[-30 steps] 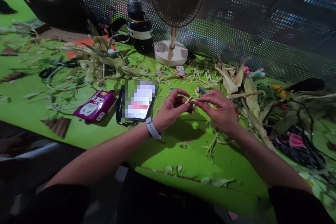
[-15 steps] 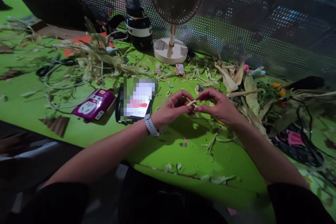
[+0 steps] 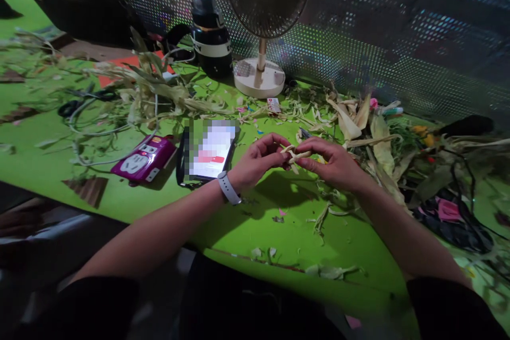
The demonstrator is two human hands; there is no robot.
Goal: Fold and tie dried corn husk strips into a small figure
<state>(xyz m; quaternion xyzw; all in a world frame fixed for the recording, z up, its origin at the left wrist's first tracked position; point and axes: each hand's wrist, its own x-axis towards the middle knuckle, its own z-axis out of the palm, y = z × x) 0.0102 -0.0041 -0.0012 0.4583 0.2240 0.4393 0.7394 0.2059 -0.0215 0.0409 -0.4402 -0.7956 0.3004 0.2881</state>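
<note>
Between my two hands, over the green table (image 3: 287, 241), is a small looped piece of pale corn husk (image 3: 294, 156). My left hand (image 3: 263, 159), with a pale wristband (image 3: 228, 188) behind it, pinches the husk's left side between thumb and fingertips. From the other side my right hand (image 3: 332, 164) grips it the same way, fingertips almost touching the left ones. A short end of husk hangs below the fingers. Just beyond the right hand lies a dark-tipped tool (image 3: 305, 134), mostly hidden by that hand.
Left of my hands lie a phone (image 3: 211, 151) and a purple power strip (image 3: 145, 159). A fan (image 3: 258, 77) and a dark bottle (image 3: 211, 37) stand at the back. Dried husks (image 3: 382, 143) heap up at right, more husks (image 3: 159, 87) at left. Scraps litter the table.
The husk strip between my fingers now shows as an open loop, where before it looked like a compact twist. My hands have stayed in nearly the same place.
</note>
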